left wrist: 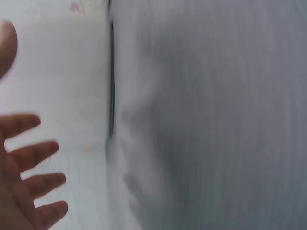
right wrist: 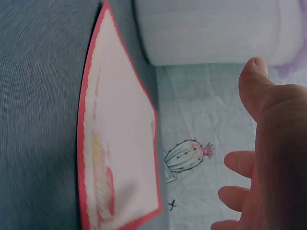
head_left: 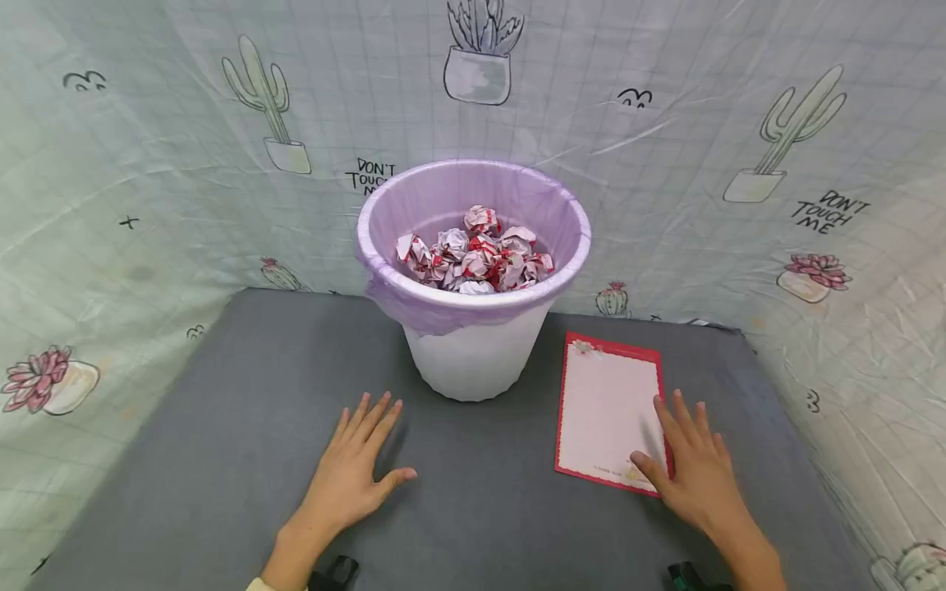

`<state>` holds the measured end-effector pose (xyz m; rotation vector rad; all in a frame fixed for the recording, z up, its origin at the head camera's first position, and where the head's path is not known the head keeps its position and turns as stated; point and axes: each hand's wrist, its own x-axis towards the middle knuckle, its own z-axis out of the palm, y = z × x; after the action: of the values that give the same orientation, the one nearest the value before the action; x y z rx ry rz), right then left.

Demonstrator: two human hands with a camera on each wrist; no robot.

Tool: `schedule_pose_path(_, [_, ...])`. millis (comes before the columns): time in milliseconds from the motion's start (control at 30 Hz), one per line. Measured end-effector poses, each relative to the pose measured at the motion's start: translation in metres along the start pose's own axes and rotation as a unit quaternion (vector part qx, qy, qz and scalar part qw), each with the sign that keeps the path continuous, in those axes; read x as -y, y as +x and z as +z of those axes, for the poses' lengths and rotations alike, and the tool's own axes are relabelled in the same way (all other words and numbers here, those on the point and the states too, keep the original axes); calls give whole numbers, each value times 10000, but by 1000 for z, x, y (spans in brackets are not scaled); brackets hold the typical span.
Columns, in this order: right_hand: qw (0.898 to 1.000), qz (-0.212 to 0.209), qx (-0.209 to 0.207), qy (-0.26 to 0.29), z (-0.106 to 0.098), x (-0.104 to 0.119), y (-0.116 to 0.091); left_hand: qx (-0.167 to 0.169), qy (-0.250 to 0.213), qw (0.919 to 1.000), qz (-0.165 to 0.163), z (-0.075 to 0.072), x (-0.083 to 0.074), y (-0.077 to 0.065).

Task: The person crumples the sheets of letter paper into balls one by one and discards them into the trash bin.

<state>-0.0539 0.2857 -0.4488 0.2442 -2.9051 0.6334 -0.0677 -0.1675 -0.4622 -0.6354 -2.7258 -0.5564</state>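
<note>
A sheet of paper (head_left: 609, 410) with a red border lies flat on the grey table, right of the bin. My right hand (head_left: 691, 464) hovers over its lower right edge, fingers spread and holding nothing. In the right wrist view the same sheet (right wrist: 122, 124) shows beside the hand (right wrist: 268, 158). My left hand (head_left: 351, 472) is spread over the table, in front and to the left of the bin, with nothing in it. The white bin (head_left: 473, 357) has a purple liner (head_left: 414, 308) folded over its rim. Inside it are several crumpled paper balls (head_left: 480, 263), white and red.
A grey cloth covers the table (head_left: 236, 427). Behind and at both sides hangs a pale curtain (head_left: 591, 49) printed with cacti and lettering. The bin stands close to the back curtain. Dark wrist straps (head_left: 336, 572) show at the lower edge.
</note>
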Motion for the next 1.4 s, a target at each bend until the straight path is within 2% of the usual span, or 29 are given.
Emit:
schedule_pose_path(133, [9986, -39, -201, 492, 10, 3, 6, -435, -840, 9955, -8, 18, -33, 10])
schedule_pose_path(267, [9956, -43, -297, 889, 22, 4, 11, -560, -1520, 9868, -66, 38, -64, 23])
schedule_pose_path(367, [9952, 62, -419, 885, 33, 6, 14, -566, -1956, 9790, -123, 51, -81, 33])
schedule_pose_path(467, [9960, 227, -507, 701, 42, 8, 14, -456, -2592, 9644, -259, 63, -93, 43])
schedule_pose_path(633, [9971, 392, -532, 384, 51, 11, 13, -233, -3674, 9289, -411, 84, -112, 59])
schedule_pose_path(733, [9973, 447, -540, 204, 54, 11, 11, -115, -4103, 9106, -487, 97, -123, 65])
schedule_pose_path(900, [9980, 537, -323, 4, 59, 12, 6, 2, -4579, 8867, -635, 112, -135, 64])
schedule_pose_path(1000, [9981, 566, -232, -78, 61, 14, 4, -13, -4633, 8838, -649, 116, -139, 61])
schedule_pose_path(1133, [9979, 592, -164, -181, 62, 20, 2, 5, -4509, 8902, -645, 119, -141, 58])
schedule_pose_path(1267, [9980, 567, -122, -266, 64, 26, 1, 1, -4468, 8924, -629, 121, -142, 57])
schedule_pose_path(1333, [9981, 533, -158, -257, 65, 28, 2, -31, -4512, 8902, -636, 121, -142, 57])
schedule_pose_path(1400, [9982, 520, -169, -226, 66, 30, 3, -56, -4668, 8817, -689, 117, -143, 59])
